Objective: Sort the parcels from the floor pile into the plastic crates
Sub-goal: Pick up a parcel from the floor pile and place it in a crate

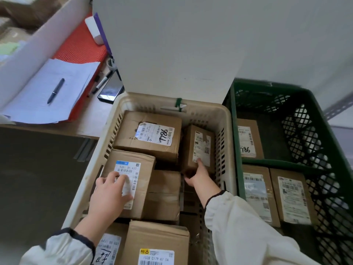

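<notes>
1. Parcels fill the beige crate (227,119) right below me; nearest my body is a brown box with a yellow-topped label (155,243) and, to its left, a box with black handwriting on its label (109,247), partly under my left sleeve (63,247).
2. My left hand (109,196) lies flat on the parcel with the blue-headed label (131,180), fingers spread over the label, pressing down on it and not curled around any edge.
3. Just right of that parcel sits a plain taped box (164,194), lower in the crate.
4. My right hand (196,174) reaches deeper in and grips the near end of a small upright parcel (199,146) standing against the crate's right wall; my forefinger lies on its label, my other fingers wrap beneath it (I cannot see them fully).
5. Farther back lies the large box marked 7786 (149,134), close against the small parcel's left side.
6. To the right, touching the beige crate, is the green crate (313,134), with two labelled parcels (275,196) side by side in its near compartment and one more (248,138) in the far one.
7. To the far left, the tabletop (91,121) carries white papers (49,92) with a pen (56,90) on them, a red sheet (82,44), markers and a dark phone (110,90).
</notes>
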